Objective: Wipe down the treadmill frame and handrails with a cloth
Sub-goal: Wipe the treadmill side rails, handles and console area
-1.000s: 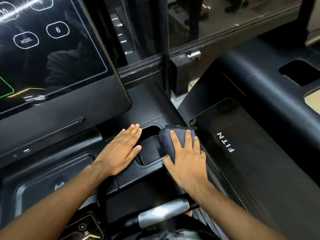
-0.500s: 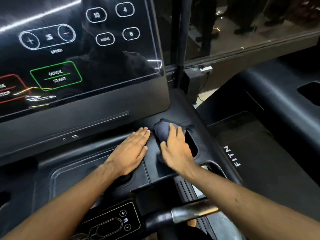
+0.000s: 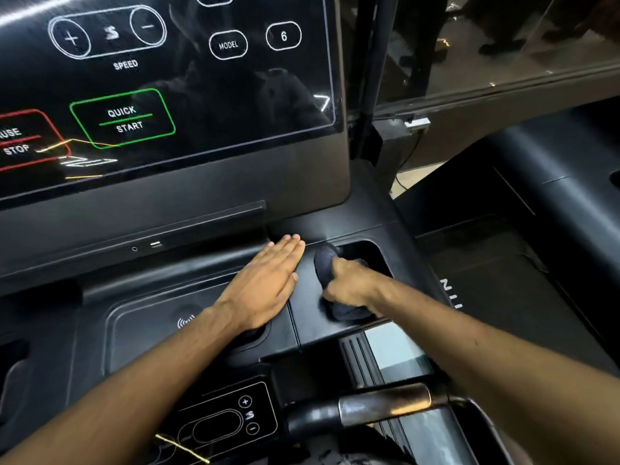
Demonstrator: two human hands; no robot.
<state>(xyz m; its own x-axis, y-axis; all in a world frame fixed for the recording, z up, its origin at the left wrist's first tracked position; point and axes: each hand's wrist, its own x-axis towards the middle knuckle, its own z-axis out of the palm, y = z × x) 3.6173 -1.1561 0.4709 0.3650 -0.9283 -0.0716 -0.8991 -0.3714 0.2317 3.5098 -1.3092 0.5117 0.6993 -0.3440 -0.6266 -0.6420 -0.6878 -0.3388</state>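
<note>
We are clamping our right grip [image 3: 350, 284] around the dark cloth [image 3: 324, 260], pressing it on the treadmill console [image 3: 307, 325] at the edge of the cup holder [image 3: 370, 251]. Our left grip [image 3: 265, 288] is lying flat just beside it, fingers straight and together, below the screen [image 3: 201, 95].

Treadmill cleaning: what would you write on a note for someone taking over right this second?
The left hand is open, lying flat on the console deck and holding nothing.
The right hand grips the dark cloth and presses it at the rim of the cup holder.
Done: cannot tell which surfaces are already wiped.
Left: finish around the cup holder, then probably the handrail, which no hand touches now.
</note>
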